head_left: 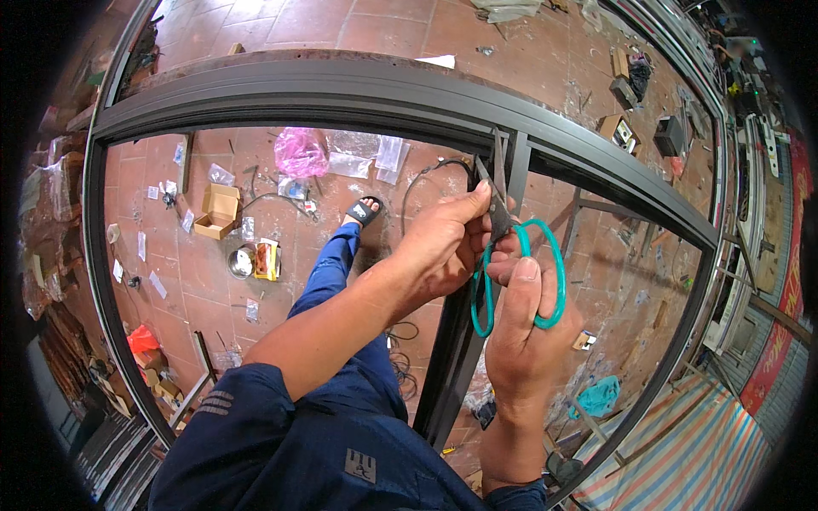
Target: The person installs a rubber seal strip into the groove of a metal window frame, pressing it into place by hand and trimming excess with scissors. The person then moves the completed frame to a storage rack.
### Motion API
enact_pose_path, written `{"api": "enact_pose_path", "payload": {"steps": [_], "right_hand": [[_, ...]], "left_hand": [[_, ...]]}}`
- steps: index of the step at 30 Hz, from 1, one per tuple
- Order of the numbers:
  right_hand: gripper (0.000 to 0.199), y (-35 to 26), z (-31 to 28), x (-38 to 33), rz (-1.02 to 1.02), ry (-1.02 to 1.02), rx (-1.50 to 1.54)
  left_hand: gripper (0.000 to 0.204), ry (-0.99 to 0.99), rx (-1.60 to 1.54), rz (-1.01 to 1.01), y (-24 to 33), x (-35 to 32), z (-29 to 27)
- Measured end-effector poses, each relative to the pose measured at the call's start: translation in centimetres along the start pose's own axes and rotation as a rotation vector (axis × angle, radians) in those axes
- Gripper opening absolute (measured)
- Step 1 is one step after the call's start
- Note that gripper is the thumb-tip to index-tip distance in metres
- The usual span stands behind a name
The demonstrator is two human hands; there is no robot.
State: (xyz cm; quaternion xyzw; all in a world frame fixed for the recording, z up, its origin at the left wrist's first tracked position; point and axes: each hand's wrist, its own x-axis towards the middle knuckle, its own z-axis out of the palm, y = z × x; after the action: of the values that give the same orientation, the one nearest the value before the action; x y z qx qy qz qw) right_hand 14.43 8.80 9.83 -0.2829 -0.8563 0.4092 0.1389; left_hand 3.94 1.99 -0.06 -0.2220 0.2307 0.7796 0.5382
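Gripping the dark blades just above its knuckles, the left hand [443, 247] pinches the scissors [511, 264] against the upright bar [464, 341] of a dark metal frame [358, 94]. Just right, the right hand [528, 332] has fingers closed through the teal handles, blades pointing up.

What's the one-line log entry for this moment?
right hand: shut on scissors | left hand: pinching at blades | frame bar: beneath hands
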Motion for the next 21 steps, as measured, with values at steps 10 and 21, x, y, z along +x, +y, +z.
{"api": "enact_pose_path", "payload": {"steps": [10, 21], "right_hand": [[0.025, 0.3, -0.2, -1.0, -0.1, 0.059, -0.016], [0.034, -3.4, -2.9, 0.0, 0.103, 0.055, 0.023]], "left_hand": [[0.039, -0.121, -0.008, 0.031, -0.7, -0.6, -0.2], [0.037, -0.157, -0.086, -0.006, -1.9, -3.7, -0.2]]}}
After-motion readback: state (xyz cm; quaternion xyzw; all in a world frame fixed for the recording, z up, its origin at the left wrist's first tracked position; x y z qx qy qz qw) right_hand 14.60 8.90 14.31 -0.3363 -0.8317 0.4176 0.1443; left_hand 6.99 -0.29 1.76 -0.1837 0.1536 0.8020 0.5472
